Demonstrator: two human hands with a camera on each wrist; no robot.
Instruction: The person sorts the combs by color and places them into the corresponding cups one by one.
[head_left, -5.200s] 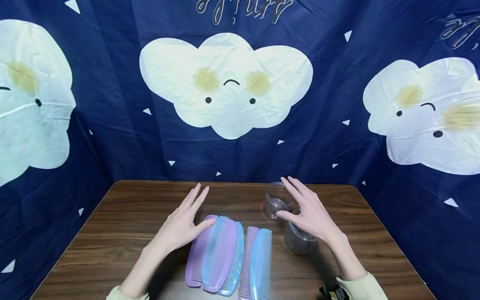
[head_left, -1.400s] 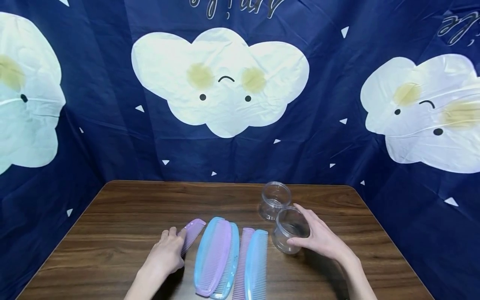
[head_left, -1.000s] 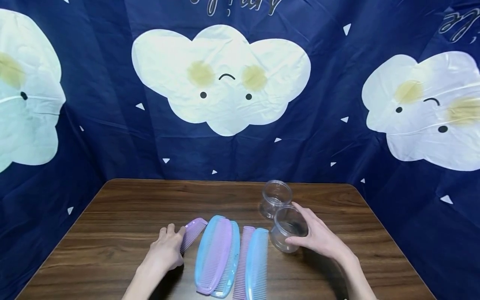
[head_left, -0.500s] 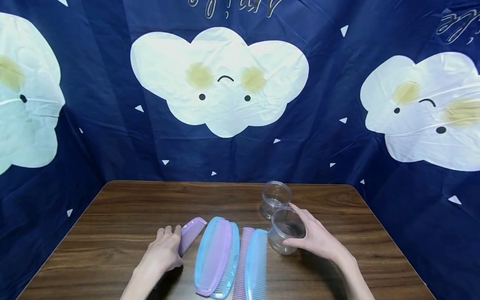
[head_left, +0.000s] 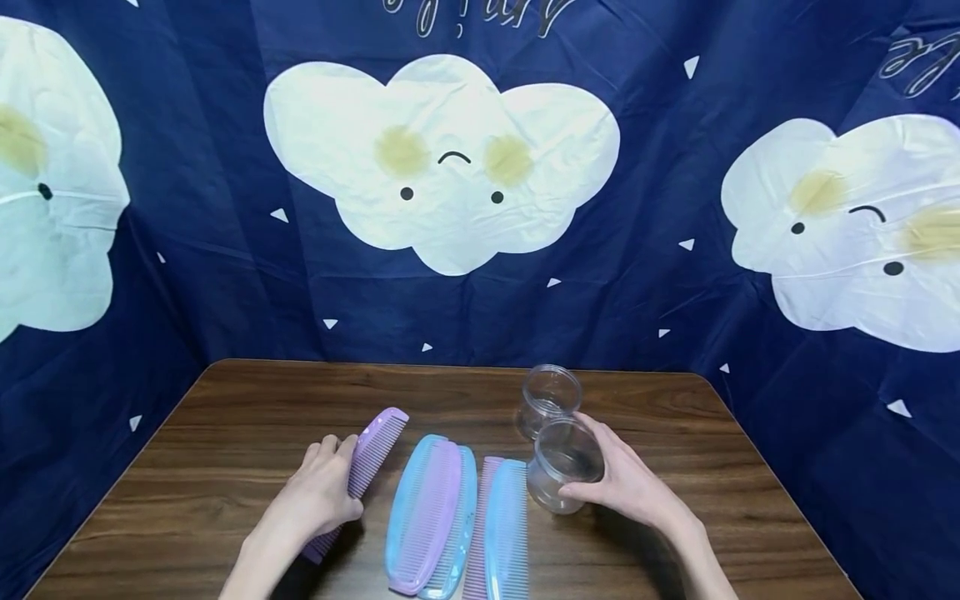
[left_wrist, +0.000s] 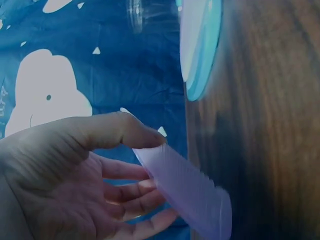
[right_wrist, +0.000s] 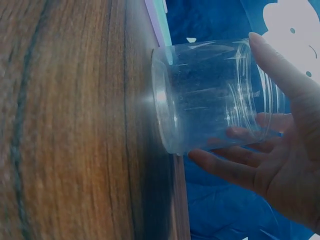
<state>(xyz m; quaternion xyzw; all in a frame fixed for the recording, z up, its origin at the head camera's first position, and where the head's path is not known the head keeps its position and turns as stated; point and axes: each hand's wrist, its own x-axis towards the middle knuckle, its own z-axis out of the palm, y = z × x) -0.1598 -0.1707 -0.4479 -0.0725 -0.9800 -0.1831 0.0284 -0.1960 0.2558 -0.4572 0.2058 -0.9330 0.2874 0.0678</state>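
Brown wood table [head_left: 247, 412] fills the bottom of the head view, w/ dark stripy lines and round far corners. Dark blue cloth [head_left: 217, 167] hangs at the back and both sides, w/ lots of folds. A big white cloud [head_left: 450, 108] is upper mid. of the frame, face upside down, w/ 2 yellow cheeks; a 2nd cloud [head_left: 67, 125] is at the left edge, a 3rd cloud [head_left: 825, 292] at the right edge. Little white triangles [head_left: 691, 67] are dotted abt., and upside-down writing [head_left: 487, 10] runs along the top edge. My L hand [head_left: 315, 492], lower left of mid., pinches a purple comb [head_left: 375, 446] btwn thumb and fingers; it slants, top end to the right. My R hand [head_left: 633, 479], lower right of mid., is curled round a clear jar [head_left: 553, 493], which is upright; can't tell if its base touches the wood. Another jar [head_left: 542, 408] stands just behind it. Lower mid., btwn my hands, are a pile of blue & purple combs [head_left: 433, 517] and, just right of it, a comb pair [head_left: 504, 533], blue on purple. Dark shadows lie on the wood by both arms.
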